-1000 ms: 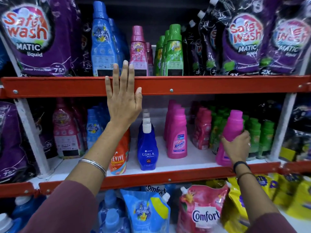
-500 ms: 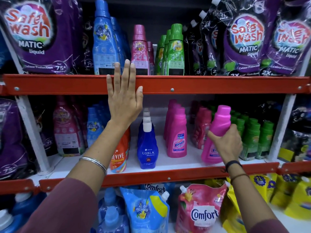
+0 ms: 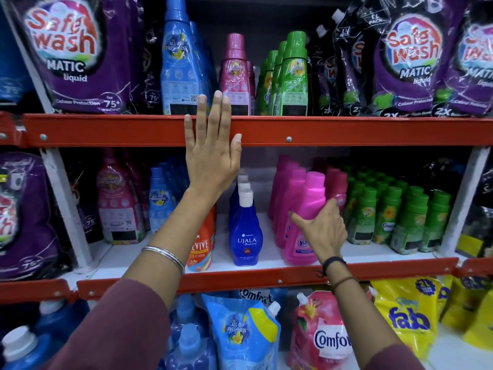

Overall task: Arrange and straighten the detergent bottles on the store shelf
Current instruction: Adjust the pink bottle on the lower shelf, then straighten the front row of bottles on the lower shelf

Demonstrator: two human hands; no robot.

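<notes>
Fingers [image 3: 326, 209] of right hand [image 3: 324, 231] wrapped round back of pink bottle [image 3: 304, 228], thumb spread wide on near side; grip loose-looking, more steadying than clamping. Bottle on middle shelf [image 3: 266, 273], at front of pink row [image 3: 286, 182], leaning a bit left, base near shelf lip. Can't tell if base sits flat or is just off the shelf.

Left hand [image 3: 210, 156] flat & open, holding nothing, palm pressed on red rail [image 3: 346, 130] of shelf above, fingertips over its top edge, prob. for balance.

To do step well:
- Tip bottle upright first, then settle base flat.
- Line up w/ pink row behind, label facing out, front edge level w/ blue bottle [image 3: 245, 236] just beside on left.
- Keep clear of green bottles [image 3: 394, 214] on right; packed tight, easy to knock.
- Grip low on body, not neck, so no wobble.
- Let go slowly, check it stands alone.

Orange bottle [image 3: 202, 244] partly hidden behind left forearm; alignment unclear.
</notes>
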